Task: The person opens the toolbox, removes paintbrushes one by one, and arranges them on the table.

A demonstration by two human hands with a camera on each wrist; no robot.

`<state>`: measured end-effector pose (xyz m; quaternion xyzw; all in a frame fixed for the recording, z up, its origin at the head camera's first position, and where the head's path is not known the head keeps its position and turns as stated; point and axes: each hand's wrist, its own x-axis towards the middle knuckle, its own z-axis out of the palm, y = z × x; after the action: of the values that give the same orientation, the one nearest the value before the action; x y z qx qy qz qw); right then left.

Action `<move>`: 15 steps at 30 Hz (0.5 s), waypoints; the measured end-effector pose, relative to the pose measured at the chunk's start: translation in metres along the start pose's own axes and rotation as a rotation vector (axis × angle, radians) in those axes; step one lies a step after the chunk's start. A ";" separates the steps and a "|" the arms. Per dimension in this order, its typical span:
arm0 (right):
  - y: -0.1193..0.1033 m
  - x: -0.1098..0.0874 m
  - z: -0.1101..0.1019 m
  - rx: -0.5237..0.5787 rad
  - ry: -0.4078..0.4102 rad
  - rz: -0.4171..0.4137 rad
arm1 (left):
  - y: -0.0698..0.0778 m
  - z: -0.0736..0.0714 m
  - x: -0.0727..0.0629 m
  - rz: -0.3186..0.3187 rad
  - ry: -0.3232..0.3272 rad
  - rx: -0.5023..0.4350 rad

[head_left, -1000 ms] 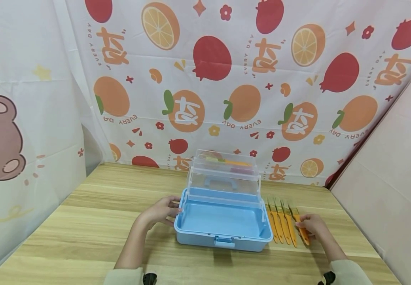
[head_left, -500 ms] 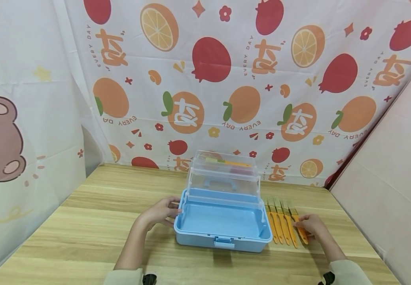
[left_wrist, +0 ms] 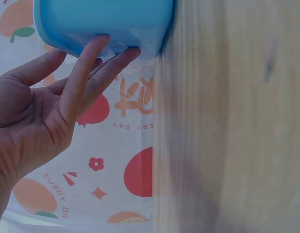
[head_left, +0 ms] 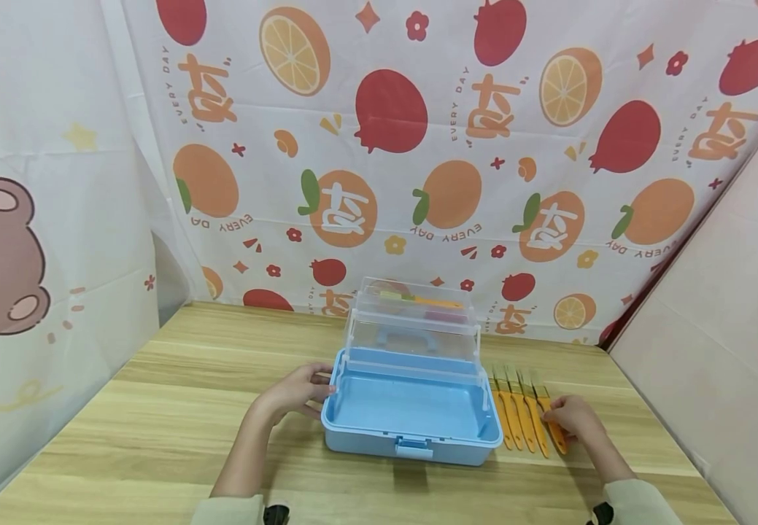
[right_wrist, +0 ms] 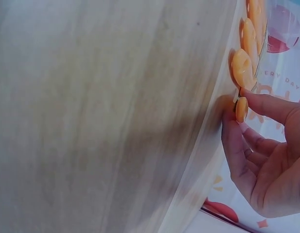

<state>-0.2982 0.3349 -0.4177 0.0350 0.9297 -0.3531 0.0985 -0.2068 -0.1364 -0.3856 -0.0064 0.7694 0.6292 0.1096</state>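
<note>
A light blue plastic storage box [head_left: 408, 405] stands on the table, its clear lid and fold-out trays [head_left: 365, 332] raised at the back. Against its left side rests my left hand [head_left: 293, 390], thumb at the rim; the left wrist view shows fairly straight fingers [left_wrist: 118, 68] touching the outer wall. To the right of the box, several orange-handled paintbrushes [head_left: 519, 419] lie side by side. My right hand [head_left: 575, 417] pinches the handle of the rightmost paintbrush [head_left: 558, 439] between thumb and fingertips; its handle end [right_wrist: 241, 109] shows in the right wrist view.
One more orange-handled brush [head_left: 438, 301] lies in the upper clear tray, with a pinkish item [head_left: 446, 316] below it, unclear through the plastic. A fruit-print cloth [head_left: 392, 197] hangs behind the wooden table [head_left: 175, 394]. White cloth walls [head_left: 733, 313] flank both sides.
My right hand has shifted slightly left, bringing the rightmost paintbrush closer to the others. The left hand and the box stay where they were.
</note>
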 end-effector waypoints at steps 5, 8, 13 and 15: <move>-0.001 0.000 0.000 -0.061 0.008 -0.012 | -0.001 -0.001 0.000 0.011 -0.026 -0.002; -0.001 0.000 0.000 -0.102 0.018 -0.018 | -0.001 -0.002 0.000 0.017 -0.045 -0.005; -0.002 -0.002 0.000 -0.117 0.027 -0.018 | -0.001 -0.002 -0.002 0.016 -0.050 -0.009; -0.002 -0.002 0.000 -0.112 0.028 -0.013 | -0.001 -0.002 -0.002 0.013 -0.045 -0.008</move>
<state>-0.2964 0.3328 -0.4159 0.0285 0.9495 -0.3007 0.0850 -0.2050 -0.1383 -0.3857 0.0123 0.7643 0.6329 0.1229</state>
